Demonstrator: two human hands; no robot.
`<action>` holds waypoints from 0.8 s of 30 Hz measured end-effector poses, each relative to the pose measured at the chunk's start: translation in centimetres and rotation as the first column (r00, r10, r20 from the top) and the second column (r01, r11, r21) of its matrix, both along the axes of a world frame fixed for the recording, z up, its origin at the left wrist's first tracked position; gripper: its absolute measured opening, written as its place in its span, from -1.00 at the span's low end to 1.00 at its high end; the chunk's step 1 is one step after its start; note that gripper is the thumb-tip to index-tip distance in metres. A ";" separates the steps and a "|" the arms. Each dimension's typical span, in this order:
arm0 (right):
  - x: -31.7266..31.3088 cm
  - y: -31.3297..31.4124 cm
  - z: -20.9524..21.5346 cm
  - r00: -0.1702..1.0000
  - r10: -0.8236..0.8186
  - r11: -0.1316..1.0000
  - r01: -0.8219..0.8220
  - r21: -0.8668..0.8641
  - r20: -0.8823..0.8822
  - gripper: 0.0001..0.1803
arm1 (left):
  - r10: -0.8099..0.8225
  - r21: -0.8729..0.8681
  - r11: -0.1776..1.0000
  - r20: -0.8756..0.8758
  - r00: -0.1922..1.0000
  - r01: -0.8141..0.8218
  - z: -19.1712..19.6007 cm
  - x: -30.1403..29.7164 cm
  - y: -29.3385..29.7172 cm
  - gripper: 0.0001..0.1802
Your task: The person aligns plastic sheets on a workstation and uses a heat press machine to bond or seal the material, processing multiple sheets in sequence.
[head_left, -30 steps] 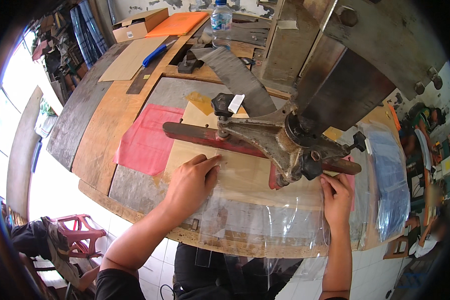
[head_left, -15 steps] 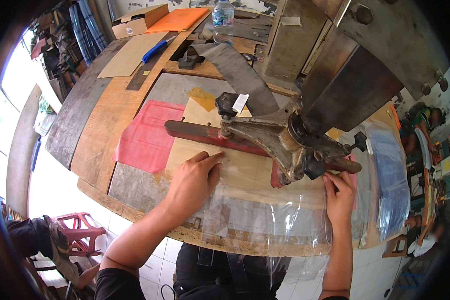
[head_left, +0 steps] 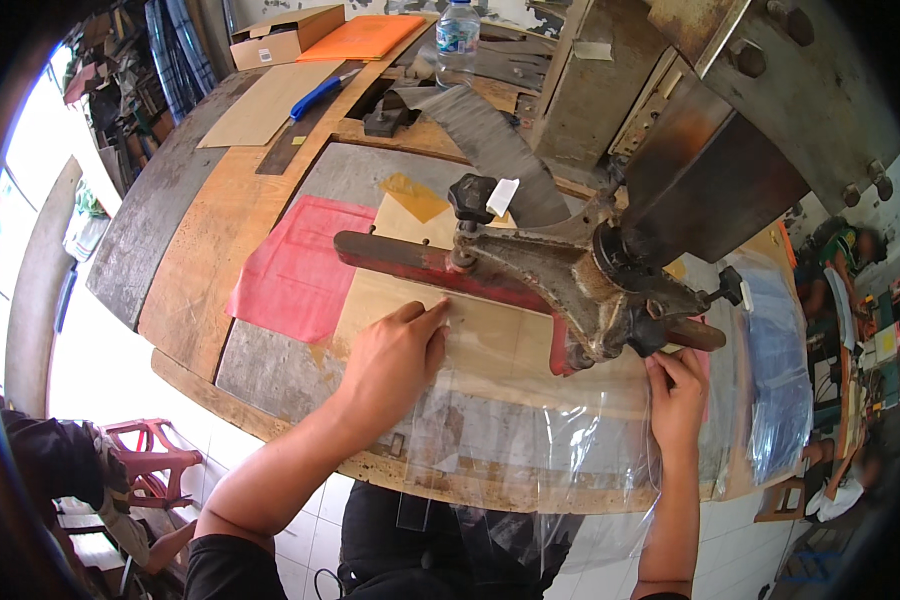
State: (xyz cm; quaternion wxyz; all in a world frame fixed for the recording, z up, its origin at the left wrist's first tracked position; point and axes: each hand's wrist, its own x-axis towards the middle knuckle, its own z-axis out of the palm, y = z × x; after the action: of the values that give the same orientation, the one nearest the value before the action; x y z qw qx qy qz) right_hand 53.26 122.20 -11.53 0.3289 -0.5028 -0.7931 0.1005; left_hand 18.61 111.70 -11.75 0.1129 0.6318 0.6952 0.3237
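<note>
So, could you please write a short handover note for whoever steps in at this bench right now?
Left hand: flat, palm down, pressing the clear plastic sheet onto the worktable.
Right hand: fingers pinching the sheet's right edge, beside the red bar of the iron press.
Done: the sheet's far edge lies along the bar, its near edge hanging off the table.
Left: whether the bar has come down on it cannot be told.

Both hands (head_left: 395, 355) (head_left: 678, 395) press clear plastic sheet (head_left: 530, 440) flat

Plastic sheet (head_left: 530, 440) lies under the machine arm (head_left: 560, 275), bottle (head_left: 457, 40) behind.
</note>
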 end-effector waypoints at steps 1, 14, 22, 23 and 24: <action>-0.2 -0.1 0.1 1.000 0.002 1.000 -0.002 -0.002 -0.001 -0.76 | -0.002 -0.007 1.000 -0.003 1.000 0.002 0.0 -0.1 -0.1 -0.65; 0.4 0.2 -0.3 1.000 -0.012 1.000 0.012 -0.028 -0.006 -0.78 | 0.000 -0.005 1.000 0.036 0.999 0.001 0.4 0.1 0.1 -0.64; 0.9 -0.8 0.1 0.999 -0.038 0.999 0.038 -0.034 0.015 -0.78 | -0.030 0.068 0.997 0.003 1.000 0.029 -0.2 0.0 -0.5 -0.63; 1.0 -1.1 0.2 1.000 -0.007 0.999 0.006 -0.047 -0.021 -0.79 | -0.038 0.080 0.996 0.004 0.999 0.038 -0.3 -0.1 -0.7 -0.63; 1.3 -1.4 0.3 0.998 0.024 0.998 -0.028 -0.058 -0.056 -0.79 | -0.049 0.073 0.996 -0.024 0.999 0.051 -0.3 -0.2 -0.9 -0.63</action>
State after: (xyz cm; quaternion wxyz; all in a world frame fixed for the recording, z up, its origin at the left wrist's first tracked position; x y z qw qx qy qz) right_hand 54.61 120.80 -11.21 0.3345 -0.4989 -0.7868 0.1419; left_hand 18.42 110.79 -12.03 0.0898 0.6562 0.6680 0.3391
